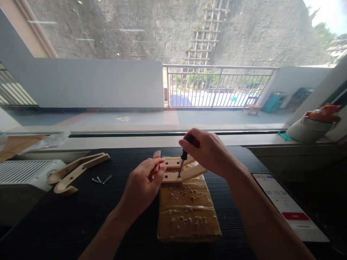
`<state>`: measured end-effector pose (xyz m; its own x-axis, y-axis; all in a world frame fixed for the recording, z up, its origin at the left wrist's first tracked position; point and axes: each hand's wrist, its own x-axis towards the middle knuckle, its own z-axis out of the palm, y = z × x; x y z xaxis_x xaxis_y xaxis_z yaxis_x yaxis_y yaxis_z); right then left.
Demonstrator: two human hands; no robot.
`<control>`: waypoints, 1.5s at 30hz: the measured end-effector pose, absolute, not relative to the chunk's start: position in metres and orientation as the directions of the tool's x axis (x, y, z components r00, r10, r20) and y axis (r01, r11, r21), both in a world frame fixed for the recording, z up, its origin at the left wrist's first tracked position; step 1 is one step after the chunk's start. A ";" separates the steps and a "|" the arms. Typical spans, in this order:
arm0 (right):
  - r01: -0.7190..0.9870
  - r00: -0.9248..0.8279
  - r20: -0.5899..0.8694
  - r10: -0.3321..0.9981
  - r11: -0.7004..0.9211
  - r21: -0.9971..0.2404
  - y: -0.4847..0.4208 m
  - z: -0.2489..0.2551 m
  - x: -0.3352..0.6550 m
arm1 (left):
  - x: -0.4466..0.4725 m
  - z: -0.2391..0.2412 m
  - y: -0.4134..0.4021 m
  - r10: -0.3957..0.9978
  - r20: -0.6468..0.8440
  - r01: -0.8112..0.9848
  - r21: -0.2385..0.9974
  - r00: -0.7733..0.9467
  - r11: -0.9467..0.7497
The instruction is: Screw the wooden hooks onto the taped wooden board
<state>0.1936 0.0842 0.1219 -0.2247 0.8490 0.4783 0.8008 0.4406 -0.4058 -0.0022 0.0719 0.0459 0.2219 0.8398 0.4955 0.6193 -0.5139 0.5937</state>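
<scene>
My right hand (207,150) is closed round the black handle of a screwdriver (184,155). The screwdriver leans slightly, its tip in a hole of a pale wooden piece (173,177). This bent piece has dark holes and lies across the far end of a brown block (188,213) wrapped in clear tape. Just behind it lies a similar wooden piece (172,163). With my left hand (148,177) I grip the hooked left end of the wooden piece, fingers and thumb wrapped round it. Many small holes pit the block's top.
Two more bent wooden pieces (78,172) lie on the black table (114,220) at left, near several loose screws (101,179). A phone (287,206) showing a timer lies at right. A white pot (309,126) stands on the windowsill. Left of the table is a white radiator (27,173).
</scene>
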 end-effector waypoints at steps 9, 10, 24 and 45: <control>0.752 -0.373 0.473 0.798 0.559 -0.351 0.073 0.128 0.189 | -0.002 0.047 0.071 0.839 0.493 0.630 0.582 0.229 -0.514; 0.753 -0.373 0.471 0.800 0.557 -0.350 0.074 0.128 0.191 | -0.002 0.046 0.071 0.838 0.495 0.630 0.581 0.229 -0.515; 0.734 -0.408 0.480 0.777 0.592 -0.334 0.071 0.130 0.191 | -0.002 0.045 0.070 0.842 0.492 0.627 0.589 0.222 -0.510; 0.827 -0.257 0.513 0.819 0.461 -0.322 0.083 0.124 0.197 | -0.003 0.044 0.071 0.844 0.491 0.637 0.584 0.216 -0.503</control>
<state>0.1975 0.0827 0.1241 -0.2571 0.8190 0.5129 0.8266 0.4614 -0.3223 -0.0030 0.0709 0.0443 0.2157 0.8440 0.4911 0.6368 -0.5028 0.5845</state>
